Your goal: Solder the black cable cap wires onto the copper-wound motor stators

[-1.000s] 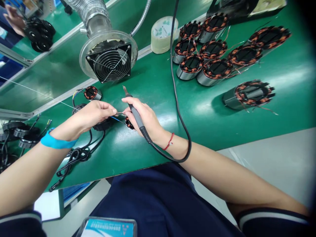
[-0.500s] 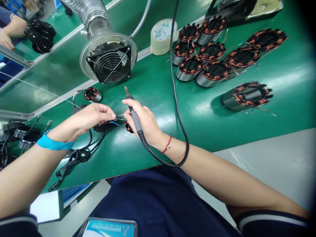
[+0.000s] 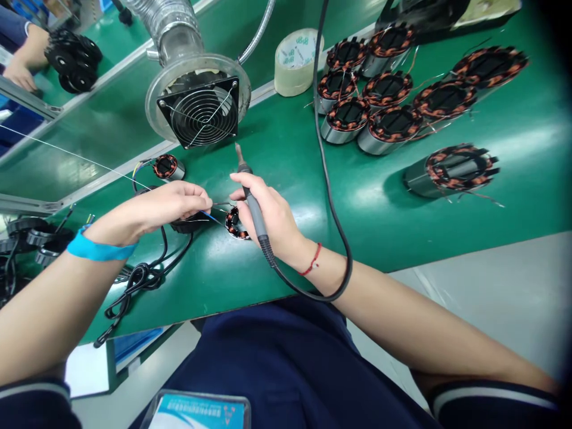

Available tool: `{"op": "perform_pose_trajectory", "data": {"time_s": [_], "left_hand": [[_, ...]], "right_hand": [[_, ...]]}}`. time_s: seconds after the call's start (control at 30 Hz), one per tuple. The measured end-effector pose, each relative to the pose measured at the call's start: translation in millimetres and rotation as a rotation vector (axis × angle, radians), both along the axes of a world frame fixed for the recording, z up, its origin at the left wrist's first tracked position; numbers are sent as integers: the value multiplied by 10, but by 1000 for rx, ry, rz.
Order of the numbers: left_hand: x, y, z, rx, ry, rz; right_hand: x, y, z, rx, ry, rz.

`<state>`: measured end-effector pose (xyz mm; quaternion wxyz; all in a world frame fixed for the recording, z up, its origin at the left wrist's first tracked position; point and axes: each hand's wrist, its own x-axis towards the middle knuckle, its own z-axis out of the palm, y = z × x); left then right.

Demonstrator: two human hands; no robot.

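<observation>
My right hand (image 3: 272, 217) is closed around the grey handle of a soldering iron (image 3: 254, 208), whose tip points up and away toward the fan. Partly behind that hand, a copper-wound motor stator (image 3: 235, 225) sits on the green bench. My left hand (image 3: 179, 205) pinches thin wires (image 3: 215, 205) that run toward this stator; a blue wire (image 3: 211, 218) passes just below the fingertips. A black round part (image 3: 190, 225) with a black cable lies under my left hand, mostly covered by it.
An extractor fan (image 3: 203, 113) on a flexible duct stands beyond my hands. Several stators (image 3: 393, 125) are grouped at the right, near a tape roll (image 3: 297, 62). Coiled black cables (image 3: 143, 280) and black caps (image 3: 49, 235) lie left. Another person's hand (image 3: 20, 74) shows beyond the partition.
My right hand with the soldering iron has shifted slightly right, and more of the stator behind it shows. My left hand keeps its pinch on the wires.
</observation>
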<state>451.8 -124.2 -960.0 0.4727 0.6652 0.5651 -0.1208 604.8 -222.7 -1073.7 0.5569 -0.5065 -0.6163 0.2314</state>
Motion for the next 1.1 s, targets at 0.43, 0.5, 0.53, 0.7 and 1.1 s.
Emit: {"op": "perform_pose_trajectory", "data": {"time_s": [0.43, 0.5, 0.53, 0.7, 1.1], "left_hand": [[87, -41, -98, 39, -82, 79], [43, 4, -60, 12, -81, 53], [19, 24, -41, 1, -90, 42], [-30, -14, 19, 40, -92, -130], [-532, -3, -89, 558, 188, 60]], "right_hand": [[-15, -33, 37, 26, -176, 68], [-30, -51, 60, 26, -237, 85], [-39, -59, 69, 38, -274, 86], [-95, -42, 32, 50, -349, -2], [139, -28, 66, 55, -4, -80]]}}
